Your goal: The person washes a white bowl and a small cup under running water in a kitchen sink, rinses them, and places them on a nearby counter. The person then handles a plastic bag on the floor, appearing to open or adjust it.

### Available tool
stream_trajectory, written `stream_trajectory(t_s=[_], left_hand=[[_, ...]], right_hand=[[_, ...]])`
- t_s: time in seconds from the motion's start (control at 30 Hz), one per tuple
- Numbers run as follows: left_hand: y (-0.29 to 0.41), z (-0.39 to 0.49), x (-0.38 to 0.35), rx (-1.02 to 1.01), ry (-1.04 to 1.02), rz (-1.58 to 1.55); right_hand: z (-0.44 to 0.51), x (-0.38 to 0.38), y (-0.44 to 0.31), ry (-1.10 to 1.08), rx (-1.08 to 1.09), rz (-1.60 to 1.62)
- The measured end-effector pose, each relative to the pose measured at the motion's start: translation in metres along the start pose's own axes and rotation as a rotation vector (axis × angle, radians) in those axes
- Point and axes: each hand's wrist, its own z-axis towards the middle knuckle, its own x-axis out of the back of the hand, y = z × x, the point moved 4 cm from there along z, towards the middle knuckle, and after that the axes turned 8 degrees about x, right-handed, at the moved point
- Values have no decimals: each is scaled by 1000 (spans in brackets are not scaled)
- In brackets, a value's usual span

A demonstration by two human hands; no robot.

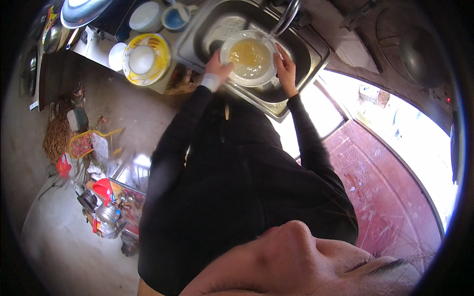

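My left hand (218, 70) grips the left rim of a white bowl (250, 79). On the opposite side, my right hand (286, 70) has hold of the rim, thumb and fingers along it. The bowl is over a stainless steel sink (229, 26) and contains water, with yellow showing in its middle; whether that is a pattern or the liquid, I cannot tell. A chrome faucet (289, 18) reaches down to the bowl's far right edge. How my fingers sit beneath the bowl is hidden.
Left of the sink are a yellow-and-white plate (164, 55) bearing a white bowl (142, 60), stacked white bowls (145, 16) and a blue-bottomed cup (174, 19). Cluttered kitchenware (107, 212) stands at lower left. A reddish door panel (370, 177) is at right.
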Motion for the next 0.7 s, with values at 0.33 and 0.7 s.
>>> stream_trajectory(t_s=[0.33, 0.7], left_hand=[[0, 1, -17, 48, -51, -20], [1, -2, -14, 19, -90, -12]], right_hand=[[-11, 14, -8, 56, 65, -1], [-24, 16, -13, 78, 51, -22]])
